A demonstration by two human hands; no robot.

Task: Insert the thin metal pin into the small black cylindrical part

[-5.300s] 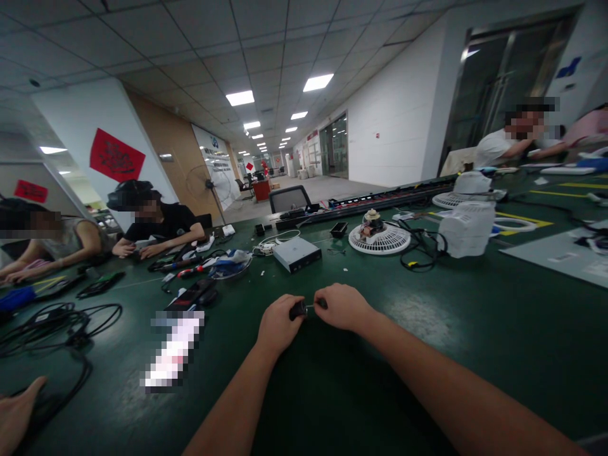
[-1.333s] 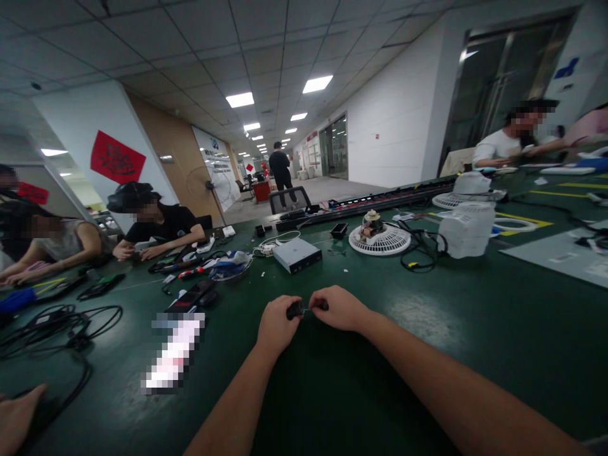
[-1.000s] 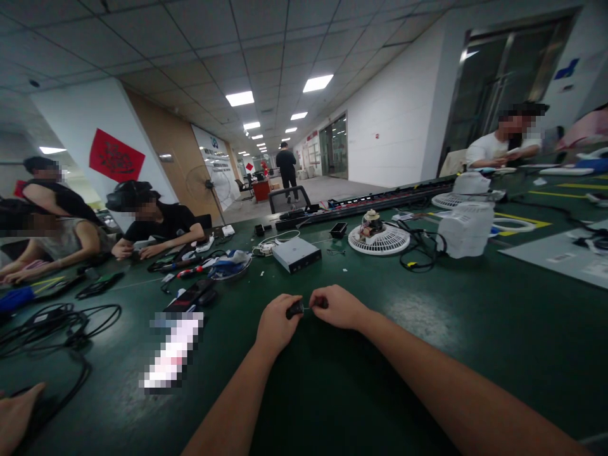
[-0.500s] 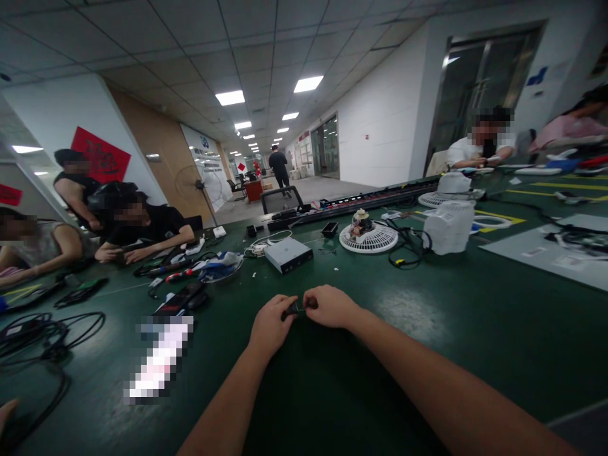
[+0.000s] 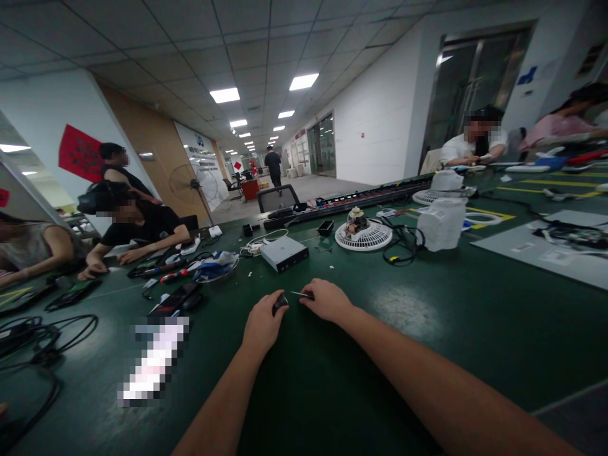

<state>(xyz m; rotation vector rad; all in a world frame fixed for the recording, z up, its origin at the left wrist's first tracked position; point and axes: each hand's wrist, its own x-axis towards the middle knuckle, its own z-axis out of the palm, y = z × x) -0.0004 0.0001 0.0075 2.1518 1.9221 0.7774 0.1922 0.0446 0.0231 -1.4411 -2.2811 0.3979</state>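
Observation:
My left hand (image 5: pixel 261 323) is closed round a small black part (image 5: pixel 280 303) just above the green table (image 5: pixel 427 354). My right hand (image 5: pixel 327 299) pinches a thin metal pin (image 5: pixel 299 294) whose free tip points toward the black part, with a small gap between the two. Both hands hover close together at the middle of the table, forearms stretched forward from the bottom edge.
Beyond my hands lie a grey metal box (image 5: pixel 284 253), a white fan grille with a motor (image 5: pixel 363 234), a white plastic housing (image 5: pixel 441 223), black cables (image 5: pixel 33 335) and tools (image 5: pixel 175 297). Several people sit at the left and far right.
The two hands have drawn apart, so the pin now shows free of the black part. The view has shifted right and a person behind the left seats has walked further in.

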